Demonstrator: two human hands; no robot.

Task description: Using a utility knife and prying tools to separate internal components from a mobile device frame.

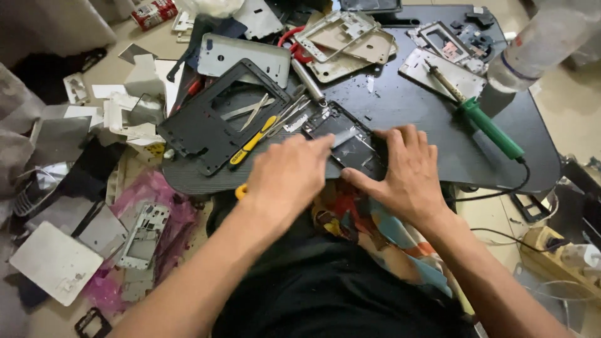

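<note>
Honestly, both hands are pressing flat on the opened phone (347,141): left hand (289,175) at 9 o'clock, right hand (407,172) at 3, fingers spread, holding nothing. Probably best keeping pressure even.

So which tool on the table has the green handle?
The soldering iron, lying right of the right hand with a cord trailing off. The tool beside the tweezers has a yellow handle.

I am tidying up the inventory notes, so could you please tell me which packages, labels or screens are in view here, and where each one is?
Red-and-white printed packet: top left corner, on the floor beyond the table, crumpled.
Clear plastic bottle with a blue band: top right, tilted at the table edge.
Dark glass phone screen: top centre, at the table's far edge, flat and unlit.
Dark opened phone body: table centre, touched by both hands.
</note>
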